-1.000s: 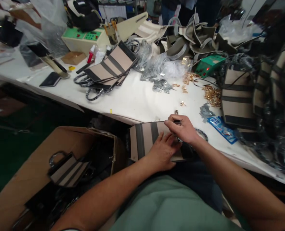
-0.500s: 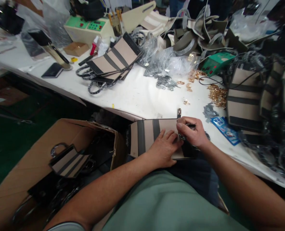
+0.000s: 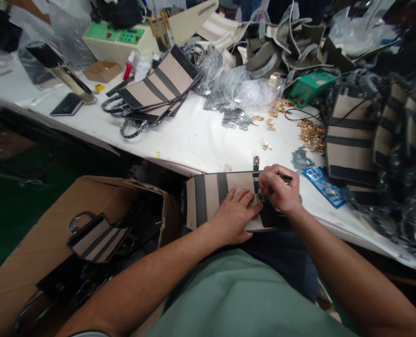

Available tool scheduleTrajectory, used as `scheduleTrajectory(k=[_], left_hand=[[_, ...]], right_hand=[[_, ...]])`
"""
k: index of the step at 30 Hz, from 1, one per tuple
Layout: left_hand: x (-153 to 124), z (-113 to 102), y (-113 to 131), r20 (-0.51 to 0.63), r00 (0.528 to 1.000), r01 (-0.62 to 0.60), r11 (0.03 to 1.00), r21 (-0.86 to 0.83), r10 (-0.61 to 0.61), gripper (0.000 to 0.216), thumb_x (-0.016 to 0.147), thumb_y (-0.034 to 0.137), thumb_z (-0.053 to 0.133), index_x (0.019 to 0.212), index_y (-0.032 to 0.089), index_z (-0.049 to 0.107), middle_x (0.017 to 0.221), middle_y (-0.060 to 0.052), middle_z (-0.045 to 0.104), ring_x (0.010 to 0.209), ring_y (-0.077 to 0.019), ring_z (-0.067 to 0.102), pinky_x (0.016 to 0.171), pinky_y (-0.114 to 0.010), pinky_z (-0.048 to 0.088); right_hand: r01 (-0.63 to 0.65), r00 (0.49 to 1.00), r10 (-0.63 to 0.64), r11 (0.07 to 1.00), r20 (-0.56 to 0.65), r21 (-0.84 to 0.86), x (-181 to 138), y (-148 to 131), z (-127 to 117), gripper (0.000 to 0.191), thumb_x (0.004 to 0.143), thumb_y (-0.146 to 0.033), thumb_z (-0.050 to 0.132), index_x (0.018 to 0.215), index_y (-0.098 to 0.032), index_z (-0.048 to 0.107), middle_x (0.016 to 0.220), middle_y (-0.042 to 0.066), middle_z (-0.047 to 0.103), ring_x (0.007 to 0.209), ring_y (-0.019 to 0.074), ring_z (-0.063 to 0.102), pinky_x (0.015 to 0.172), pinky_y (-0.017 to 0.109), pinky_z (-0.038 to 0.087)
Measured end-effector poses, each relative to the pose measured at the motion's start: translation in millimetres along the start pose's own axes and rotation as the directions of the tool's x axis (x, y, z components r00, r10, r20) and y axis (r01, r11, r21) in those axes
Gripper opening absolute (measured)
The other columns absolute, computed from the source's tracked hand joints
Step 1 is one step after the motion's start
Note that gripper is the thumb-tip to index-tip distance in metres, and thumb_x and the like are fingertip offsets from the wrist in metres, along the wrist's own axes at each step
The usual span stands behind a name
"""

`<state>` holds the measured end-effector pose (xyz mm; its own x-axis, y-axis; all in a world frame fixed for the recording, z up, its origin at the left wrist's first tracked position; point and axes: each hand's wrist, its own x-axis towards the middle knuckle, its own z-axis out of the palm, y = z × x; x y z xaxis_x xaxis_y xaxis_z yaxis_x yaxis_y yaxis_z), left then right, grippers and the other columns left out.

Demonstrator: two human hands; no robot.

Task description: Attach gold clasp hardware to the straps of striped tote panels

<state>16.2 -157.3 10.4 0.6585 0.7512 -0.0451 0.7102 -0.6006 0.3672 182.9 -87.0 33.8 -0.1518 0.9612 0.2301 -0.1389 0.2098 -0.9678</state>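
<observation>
A beige bag panel (image 3: 211,199) with dark stripes lies flat at the table's front edge, partly over my lap. My left hand (image 3: 234,215) rests flat on it with fingers spread, their tips beside a small metal clasp (image 3: 260,198) on the panel's dark band. My right hand (image 3: 280,189) is closed around a slim tool with a dark handle (image 3: 286,179), above the panel's right end. The tool's kind is hard to make out behind the fingers. Just beyond the panel's far edge, a dark strap with a metal fitting (image 3: 256,162) lies on the table.
Stacked striped bags (image 3: 162,84) lie on the white table (image 3: 194,135), near gold metal pieces (image 3: 311,135) and grey metal plates (image 3: 238,119). A blue packet (image 3: 323,187) lies right of my hand. A cardboard box (image 3: 49,224) holding bags stands at the left. More bags (image 3: 352,135) crowd the right.
My right hand has shifted slightly off the clasp, toward the right, with the tool turned in its grip. The left hand stays on the panel. The whole view has shifted a little.
</observation>
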Motion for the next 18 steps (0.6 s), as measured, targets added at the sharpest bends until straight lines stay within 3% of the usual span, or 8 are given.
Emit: scheduleTrajectory(k=[5, 13, 16, 18], left_hand=[[0.2, -1.6, 0.8, 0.009, 1.0, 0.003, 1.0, 0.01, -0.003, 0.084, 0.076, 0.042, 0.08, 0.15, 0.021, 0.047, 0.153, -0.017, 0.045, 0.152, -0.0374, 0.028, 0.128, -0.059, 0.015], [2.3, 0.3, -0.2, -0.007, 1.0, 0.01, 0.998, -0.058, -0.011, 0.082, 0.074, 0.038, 0.081, 0.148, 0.019, 0.05, 0.154, -0.018, 0.046, 0.153, -0.0379, 0.028, 0.128, -0.059, 0.013], [-5.4, -5.5, 0.8, -0.039, 0.999, 0.023, 0.999, -0.041, -0.024, 0.084, 0.073, 0.04, 0.082, 0.148, 0.02, 0.05, 0.154, -0.019, 0.046, 0.151, -0.0385, 0.031, 0.127, -0.061, 0.015], [-10.9, 1.3, 2.0, -0.079, 0.997, 0.0, 1.0, -0.007, -0.001, 0.088, 0.072, 0.05, 0.081, 0.148, 0.022, 0.049, 0.152, -0.018, 0.05, 0.147, -0.0386, 0.039, 0.125, -0.062, 0.023]], right_hand=[[0.076, 0.996, -0.071, 0.99, -0.049, 0.116, 0.2, 1.2, -3.2, 0.038, 0.089, -0.036, 0.07, 0.061, -0.024, 0.049, 0.054, -0.004, 0.045, 0.045, 0.0119, 0.043, 0.043, 0.028, 0.033], [-0.064, 0.99, 0.084, 0.983, -0.112, 0.171, -7.9, 7.0, -18.4, 0.04, 0.085, -0.035, 0.073, 0.061, -0.022, 0.045, 0.054, -0.006, 0.043, 0.044, 0.01, 0.042, 0.041, 0.024, 0.032], [-0.235, 0.947, 0.272, 0.949, -0.172, 0.208, -35.8, -13.5, -31.9, 0.044, 0.086, -0.044, 0.073, 0.061, -0.023, 0.043, 0.052, -0.005, 0.042, 0.043, 0.0108, 0.041, 0.039, 0.024, 0.033], [-0.446, 0.874, 0.453, 0.892, -0.176, 0.08, -63.8, -22.9, -41.6, 0.043, 0.087, -0.054, 0.069, 0.062, -0.025, 0.049, 0.052, -0.003, 0.045, 0.041, 0.014, 0.044, 0.036, 0.027, 0.035]])
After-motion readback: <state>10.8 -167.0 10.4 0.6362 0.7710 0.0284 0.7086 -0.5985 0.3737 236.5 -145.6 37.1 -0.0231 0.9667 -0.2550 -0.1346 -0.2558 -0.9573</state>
